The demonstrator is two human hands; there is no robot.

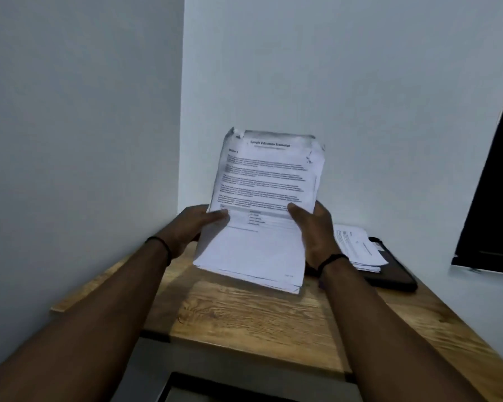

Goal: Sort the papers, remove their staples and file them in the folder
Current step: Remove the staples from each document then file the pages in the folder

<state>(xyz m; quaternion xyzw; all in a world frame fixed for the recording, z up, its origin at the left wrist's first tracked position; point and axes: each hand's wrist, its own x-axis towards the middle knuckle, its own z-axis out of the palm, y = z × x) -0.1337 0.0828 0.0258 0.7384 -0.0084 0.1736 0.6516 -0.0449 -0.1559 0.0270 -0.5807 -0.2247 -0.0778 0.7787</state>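
A thick stack of printed papers [262,198] is held up above the wooden table [244,320], tilted back toward the wall, with its top corners curled and creased. My left hand [192,227] grips its left edge, thumb on the front page. My right hand [314,230] grips its right edge the same way. A second, smaller pile of papers [357,248] lies at the table's back right, on top of a dark folder [395,274]. No staple is clear enough to make out.
The table stands in a corner, with white walls to the left and behind. A dark window or door frame [494,198] is at the right. A dark opening [215,390] shows below the table's front edge.
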